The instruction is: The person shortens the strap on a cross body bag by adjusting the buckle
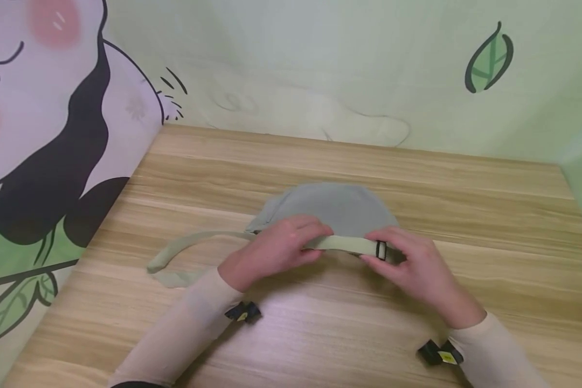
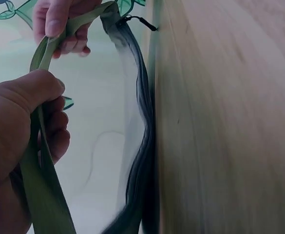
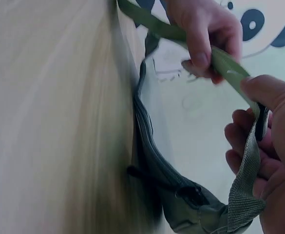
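A grey-green zip bag (image 1: 330,207) lies on the table, its rounded side away from me. Its pale green strap (image 1: 341,244) is lifted in front of it, stretched between both hands. My left hand (image 1: 276,247) pinches the strap between thumb and fingers. At the strap's black slider buckle (image 1: 381,250), my right hand (image 1: 417,264) grips the webbing, thumb and fingertips on either side. The right wrist view shows the strap doubling back through the buckle, down to the bag's end, beside a dark zipper pull (image 3: 191,195). Along the bag's edge runs the zipper (image 2: 143,92).
A loop of the strap (image 1: 174,250) curves out on the wooden table (image 1: 320,334) left of the bag. Printed cloth walls (image 1: 291,70) with a panda and leaves stand behind and at the sides. Both sleeves carry a dark wrist mount (image 1: 244,312).
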The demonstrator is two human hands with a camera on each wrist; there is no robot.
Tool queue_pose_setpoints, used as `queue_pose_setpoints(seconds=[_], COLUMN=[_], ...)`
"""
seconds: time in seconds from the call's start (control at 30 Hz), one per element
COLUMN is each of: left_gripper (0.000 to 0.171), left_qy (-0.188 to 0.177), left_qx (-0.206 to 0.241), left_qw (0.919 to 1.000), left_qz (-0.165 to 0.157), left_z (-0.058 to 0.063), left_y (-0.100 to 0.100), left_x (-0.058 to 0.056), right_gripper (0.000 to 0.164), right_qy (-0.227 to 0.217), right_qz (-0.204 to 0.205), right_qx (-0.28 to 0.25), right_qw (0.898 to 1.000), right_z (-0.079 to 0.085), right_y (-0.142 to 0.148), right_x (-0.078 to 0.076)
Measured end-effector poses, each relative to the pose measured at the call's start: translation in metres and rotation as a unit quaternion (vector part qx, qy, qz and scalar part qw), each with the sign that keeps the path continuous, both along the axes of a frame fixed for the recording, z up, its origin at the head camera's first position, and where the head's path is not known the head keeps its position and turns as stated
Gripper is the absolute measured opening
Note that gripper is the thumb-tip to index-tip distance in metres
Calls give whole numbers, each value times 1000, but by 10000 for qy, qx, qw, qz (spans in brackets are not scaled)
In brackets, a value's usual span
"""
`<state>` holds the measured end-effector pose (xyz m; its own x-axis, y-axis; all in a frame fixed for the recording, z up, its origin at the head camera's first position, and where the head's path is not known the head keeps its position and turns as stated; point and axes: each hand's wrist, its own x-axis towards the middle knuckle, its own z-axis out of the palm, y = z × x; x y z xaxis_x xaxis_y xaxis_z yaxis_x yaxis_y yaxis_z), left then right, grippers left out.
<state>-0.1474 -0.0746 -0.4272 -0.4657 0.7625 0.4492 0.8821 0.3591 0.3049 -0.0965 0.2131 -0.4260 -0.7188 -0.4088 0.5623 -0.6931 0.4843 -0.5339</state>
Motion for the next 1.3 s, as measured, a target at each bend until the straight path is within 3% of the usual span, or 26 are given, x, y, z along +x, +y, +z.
queue_pose_setpoints(seconds=[0.23, 0.7, 1.0, 1.13, 1.3], left_gripper=[32, 35, 34, 36, 29], left_qy=[-237, -199, 81, 142, 3], left_qx=[-92, -108, 269, 481, 541], left_qw=[9990, 9969, 9980, 9982, 9985], left_qz=[375, 747, 563, 322, -6], left_z=[2, 1, -2, -2, -3], left_y=[-12, -26, -27, -24, -22], left_x=[-1, -4, -7, -9, -9], right_gripper=[52, 54, 45, 38, 43], right_qy=[-175, -401, -317, -273, -372], right_qz=[-198, -273, -154, -169, -132], right_qx=[2, -154, -434, -576, -616], right_qw=[9997, 9987, 9984, 9978, 9973], right_z=[6, 7, 6, 5, 8], right_y=[23, 56, 61, 59, 55], right_x=[-3, -11, -12, -11, -10])
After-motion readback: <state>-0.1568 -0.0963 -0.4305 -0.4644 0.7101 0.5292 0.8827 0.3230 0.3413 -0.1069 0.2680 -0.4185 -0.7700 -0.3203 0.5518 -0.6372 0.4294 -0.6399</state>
